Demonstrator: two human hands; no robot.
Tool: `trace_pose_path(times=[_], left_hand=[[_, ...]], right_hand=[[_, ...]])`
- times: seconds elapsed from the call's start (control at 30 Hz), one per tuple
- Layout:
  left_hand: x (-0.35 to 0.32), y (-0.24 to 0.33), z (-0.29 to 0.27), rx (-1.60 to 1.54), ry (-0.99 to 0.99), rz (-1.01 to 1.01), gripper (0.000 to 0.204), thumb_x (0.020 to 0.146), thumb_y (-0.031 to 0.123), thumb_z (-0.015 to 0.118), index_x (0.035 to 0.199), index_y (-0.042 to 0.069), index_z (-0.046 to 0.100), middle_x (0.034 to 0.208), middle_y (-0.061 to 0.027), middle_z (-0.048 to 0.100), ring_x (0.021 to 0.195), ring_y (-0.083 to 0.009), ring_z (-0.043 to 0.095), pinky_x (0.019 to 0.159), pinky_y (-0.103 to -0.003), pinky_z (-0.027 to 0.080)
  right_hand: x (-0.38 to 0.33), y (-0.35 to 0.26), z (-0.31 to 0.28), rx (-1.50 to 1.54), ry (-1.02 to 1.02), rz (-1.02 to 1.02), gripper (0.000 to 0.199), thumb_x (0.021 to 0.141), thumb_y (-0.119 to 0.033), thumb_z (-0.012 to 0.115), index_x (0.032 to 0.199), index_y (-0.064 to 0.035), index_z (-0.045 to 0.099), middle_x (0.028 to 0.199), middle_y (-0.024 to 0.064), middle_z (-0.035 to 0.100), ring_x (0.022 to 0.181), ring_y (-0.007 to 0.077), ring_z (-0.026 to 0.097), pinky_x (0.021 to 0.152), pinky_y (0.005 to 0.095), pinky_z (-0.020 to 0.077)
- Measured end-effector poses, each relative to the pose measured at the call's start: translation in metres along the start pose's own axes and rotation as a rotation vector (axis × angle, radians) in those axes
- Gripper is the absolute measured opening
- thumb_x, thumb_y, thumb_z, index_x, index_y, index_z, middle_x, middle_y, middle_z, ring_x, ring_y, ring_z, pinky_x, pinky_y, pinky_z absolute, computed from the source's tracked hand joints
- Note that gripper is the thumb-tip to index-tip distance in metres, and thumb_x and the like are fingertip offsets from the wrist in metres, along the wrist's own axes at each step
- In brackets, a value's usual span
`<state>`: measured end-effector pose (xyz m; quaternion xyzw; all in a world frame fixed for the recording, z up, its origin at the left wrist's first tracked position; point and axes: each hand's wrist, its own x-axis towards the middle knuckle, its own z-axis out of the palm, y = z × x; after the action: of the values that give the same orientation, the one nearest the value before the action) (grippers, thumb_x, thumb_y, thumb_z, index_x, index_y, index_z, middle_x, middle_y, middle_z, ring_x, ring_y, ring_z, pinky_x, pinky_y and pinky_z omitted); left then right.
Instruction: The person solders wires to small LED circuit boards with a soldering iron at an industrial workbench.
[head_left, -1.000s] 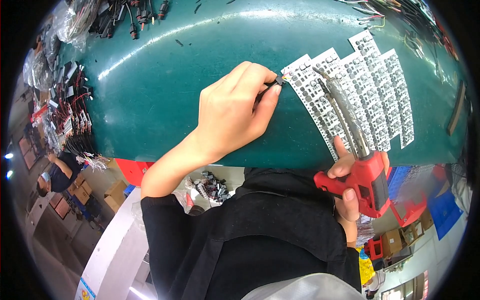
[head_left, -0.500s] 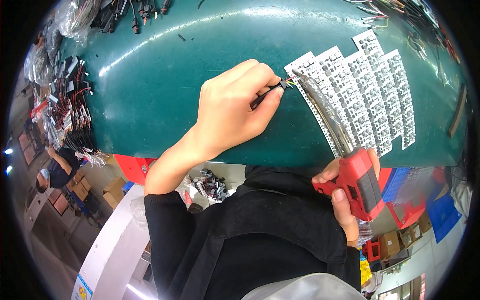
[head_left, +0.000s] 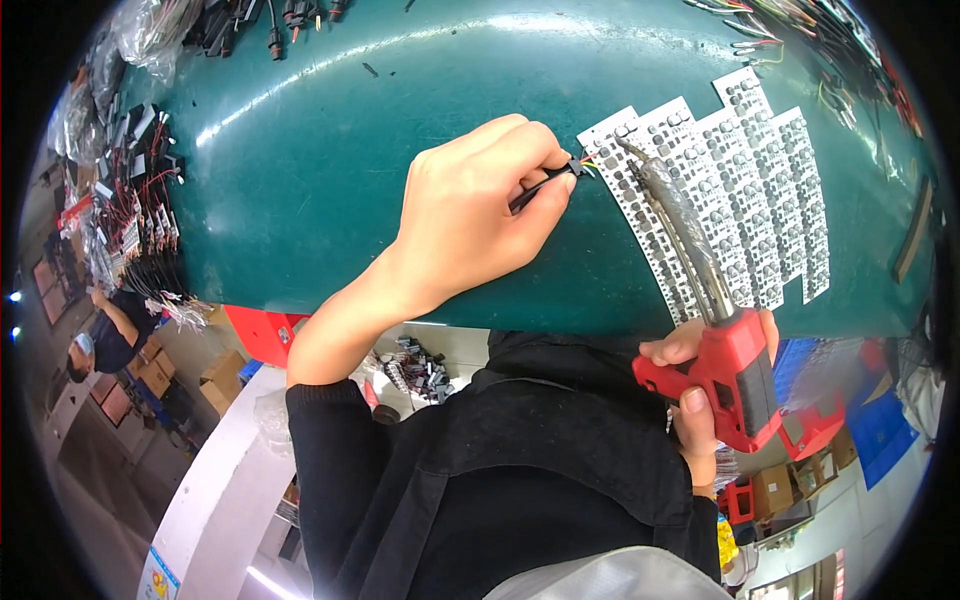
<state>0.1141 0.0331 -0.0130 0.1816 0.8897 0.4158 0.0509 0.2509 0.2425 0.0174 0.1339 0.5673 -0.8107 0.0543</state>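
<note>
Left hand curled tight, fingertips pinched narrow on a thin black cable with bared coloured strands at its tip, held against the left edge of the white circuit-board panel toward the worktop's right side. Right hand wrapped closed around the grip of a red soldering gun off the near edge, its long metal barrel angled across the panel toward the cable tip. Clear bags at the far left corner, contents unclear.

Left hand pinching a thin black cable at the circuit board panel, right hand gripping a red soldering gun, green desk
</note>
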Motion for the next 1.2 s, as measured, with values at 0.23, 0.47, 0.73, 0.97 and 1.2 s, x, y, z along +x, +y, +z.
trace_pose_path(times=[0.23, 0.47, 0.73, 0.97, 1.2], left_hand=[[0.0, 0.0, 0.0, 0.007, 0.011, 0.013, 0.011, 0.072, 0.004, 0.067, 0.074, 0.006, 0.056, 0.067, -0.0027, 0.057, 0.054, -0.0127, 0.059, 0.045, -0.024, 0.044], [-0.001, 0.0, 0.002, 0.003, 0.02, 0.007, 0.012, 0.072, 0.005, 0.067, 0.074, 0.006, 0.056, 0.066, -0.0024, 0.057, 0.054, -0.0124, 0.059, 0.045, -0.024, 0.044], [-0.004, -0.003, 0.009, 0.092, 0.093, 0.083, 0.016, 0.07, 0.009, 0.068, 0.069, 0.009, 0.053, 0.054, 0.0006, 0.052, 0.048, -0.0152, 0.054, 0.043, -0.028, 0.04], [-0.005, -0.005, 0.009, 0.028, 0.059, 0.048, 0.016, 0.07, 0.008, 0.068, 0.068, 0.009, 0.052, 0.054, 0.0012, 0.051, 0.048, -0.0145, 0.052, 0.044, -0.027, 0.039], [-0.005, -0.005, 0.009, 0.047, 0.081, 0.06, 0.015, 0.07, 0.008, 0.068, 0.069, 0.009, 0.053, 0.055, 0.0009, 0.05, 0.048, -0.0151, 0.052, 0.044, -0.028, 0.039]], right_hand=[[-0.002, 0.004, -0.008, -0.033, -0.039, -0.02, 0.081, 0.079, -0.012, 0.062, 0.142, -0.0119, 0.011, 0.093, 0.0184, 0.059, 0.087, 0.0295, 0.059, 0.084, 0.051, 0.0482], [-0.004, 0.008, -0.008, -0.044, -0.037, -0.037, 0.08, 0.08, -0.01, 0.06, 0.142, -0.0129, 0.009, 0.094, 0.018, 0.059, 0.086, 0.0291, 0.06, 0.085, 0.0511, 0.0479], [-0.004, 0.016, -0.009, -0.012, -0.116, -0.065, 0.078, 0.083, -0.007, 0.058, 0.142, -0.012, 0.007, 0.093, 0.0186, 0.058, 0.086, 0.0289, 0.06, 0.083, 0.0506, 0.0488], [0.001, 0.011, -0.007, -0.071, -0.129, -0.035, 0.077, 0.083, -0.007, 0.058, 0.142, -0.008, 0.009, 0.09, 0.0189, 0.059, 0.082, 0.0289, 0.062, 0.078, 0.0443, 0.051], [0.005, 0.01, -0.006, -0.125, -0.151, -0.044, 0.077, 0.081, -0.003, 0.057, 0.142, -0.0064, 0.01, 0.088, 0.0187, 0.059, 0.081, 0.0282, 0.062, 0.076, 0.0411, 0.0512]])
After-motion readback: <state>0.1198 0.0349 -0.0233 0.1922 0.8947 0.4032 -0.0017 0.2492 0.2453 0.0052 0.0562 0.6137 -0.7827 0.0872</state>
